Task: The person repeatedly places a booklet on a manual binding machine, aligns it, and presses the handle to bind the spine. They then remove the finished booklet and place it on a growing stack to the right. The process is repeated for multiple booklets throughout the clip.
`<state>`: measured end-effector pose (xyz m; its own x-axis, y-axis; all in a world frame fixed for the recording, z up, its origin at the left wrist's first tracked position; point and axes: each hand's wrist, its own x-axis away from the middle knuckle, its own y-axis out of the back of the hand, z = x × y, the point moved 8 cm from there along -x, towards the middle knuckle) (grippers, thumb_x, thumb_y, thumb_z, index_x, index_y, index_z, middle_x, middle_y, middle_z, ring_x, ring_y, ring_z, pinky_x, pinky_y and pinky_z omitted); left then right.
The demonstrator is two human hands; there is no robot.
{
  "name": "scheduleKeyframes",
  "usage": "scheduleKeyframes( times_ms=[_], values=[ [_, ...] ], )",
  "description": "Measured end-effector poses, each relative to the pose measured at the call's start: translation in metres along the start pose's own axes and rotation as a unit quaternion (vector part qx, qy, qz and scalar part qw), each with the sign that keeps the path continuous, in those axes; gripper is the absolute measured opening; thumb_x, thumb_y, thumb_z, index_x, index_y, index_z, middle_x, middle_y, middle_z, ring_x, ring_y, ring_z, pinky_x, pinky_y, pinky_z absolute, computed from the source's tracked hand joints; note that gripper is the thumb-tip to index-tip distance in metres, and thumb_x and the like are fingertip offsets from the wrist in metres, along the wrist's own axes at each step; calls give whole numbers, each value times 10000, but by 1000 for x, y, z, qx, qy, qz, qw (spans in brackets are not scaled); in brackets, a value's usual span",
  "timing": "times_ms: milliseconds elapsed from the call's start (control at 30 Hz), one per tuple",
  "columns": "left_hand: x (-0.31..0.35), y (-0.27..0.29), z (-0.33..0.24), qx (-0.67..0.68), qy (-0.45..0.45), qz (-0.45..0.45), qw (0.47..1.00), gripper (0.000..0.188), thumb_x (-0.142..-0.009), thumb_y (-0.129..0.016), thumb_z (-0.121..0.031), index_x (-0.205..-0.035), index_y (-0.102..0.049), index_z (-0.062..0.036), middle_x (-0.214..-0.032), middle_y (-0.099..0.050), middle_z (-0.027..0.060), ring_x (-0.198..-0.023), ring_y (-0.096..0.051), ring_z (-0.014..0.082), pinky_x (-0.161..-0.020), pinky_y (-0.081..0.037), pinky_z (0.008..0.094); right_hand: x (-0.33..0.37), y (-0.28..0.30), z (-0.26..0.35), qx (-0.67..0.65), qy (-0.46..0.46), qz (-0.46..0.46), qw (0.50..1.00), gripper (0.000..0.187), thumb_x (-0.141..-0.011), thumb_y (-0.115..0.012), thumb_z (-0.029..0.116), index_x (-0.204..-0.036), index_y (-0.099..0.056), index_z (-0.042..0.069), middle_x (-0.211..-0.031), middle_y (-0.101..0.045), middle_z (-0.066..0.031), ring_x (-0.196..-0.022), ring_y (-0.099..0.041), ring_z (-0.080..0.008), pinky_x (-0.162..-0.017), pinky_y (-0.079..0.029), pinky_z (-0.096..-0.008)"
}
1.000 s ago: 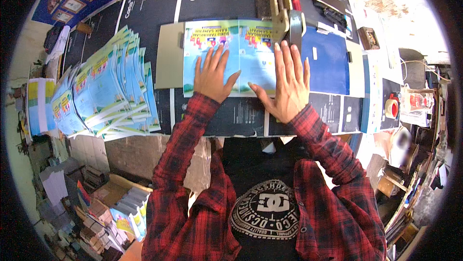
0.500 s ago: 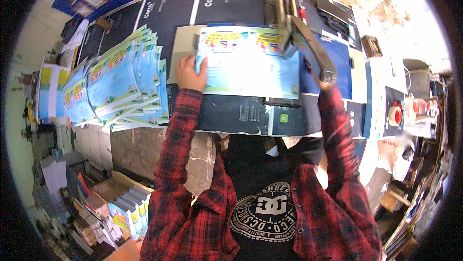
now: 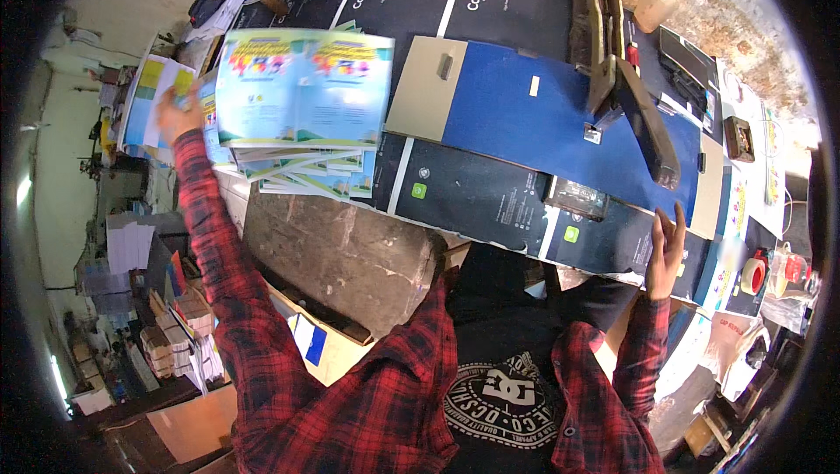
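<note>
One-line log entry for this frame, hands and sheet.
left hand: holds printed sheet over leaflet stack | right hand: open, empty, at blue board edge

Even, moderately bright light falls on the desk (image 3: 490, 185), with pale glare along the upper right rim and a window glow at far left. Fisheye distortion bends straight edges; corners are black, and detail softens toward the rim.

The sheet (image 3: 302, 89) is a wide printed spread, pale blue with bright yellow and pink headings along its top and green strips along its bottom. It is held flat and nearly level by its left edge, over the stack (image 3: 297, 168) of like sheets fanned out at the table's left end, near its front edge.
</note>
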<state>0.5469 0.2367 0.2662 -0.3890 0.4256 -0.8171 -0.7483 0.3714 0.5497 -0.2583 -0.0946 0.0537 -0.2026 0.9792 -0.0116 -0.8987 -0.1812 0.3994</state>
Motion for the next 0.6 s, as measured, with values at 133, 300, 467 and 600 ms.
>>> scheduleKeyframes(
  times_ms=[133,300,467,600],
  values=[
    [-17,37,28,178,112,27,977,439,-854,-707,-434,-1098,-686,-69,-990,-724,126,-883,-694,253,-811,-532,369,36,8,-21,32,-19,-4,999,589,-966,-611,262,-1465,-377,57,-1262,-596,-182,-1109,-591,-217,-930,-462,-344],
    [54,0,-106,309,61,162,935,327,-875,-717,-297,-1089,-676,-53,-1004,-718,110,-842,-668,189,-810,-521,339,60,6,-23,70,-54,33,996,603,-947,-640,267,-1463,-392,77,-1291,-586,-190,-1183,-574,-255,-963,-453,-369],
    [160,10,-268,103,28,215,971,886,-747,-732,-566,-1402,-449,-41,-1409,-453,243,-1322,-396,442,-1051,-358,583,61,22,-16,106,-55,32,992,589,-950,-636,273,-1455,-407,73,-1311,-577,-194,-1190,-571,-271,-968,-455,-376],
    [178,-30,-284,206,48,235,949,729,-760,-664,-279,-1416,-435,-56,-1444,-425,224,-1363,-343,463,-1089,-329,594,79,33,-28,48,-87,21,995,543,-973,-600,201,-1444,-403,16,-1327,-556,-197,-1191,-551,-236,-974,-452,-348]
  ],
)
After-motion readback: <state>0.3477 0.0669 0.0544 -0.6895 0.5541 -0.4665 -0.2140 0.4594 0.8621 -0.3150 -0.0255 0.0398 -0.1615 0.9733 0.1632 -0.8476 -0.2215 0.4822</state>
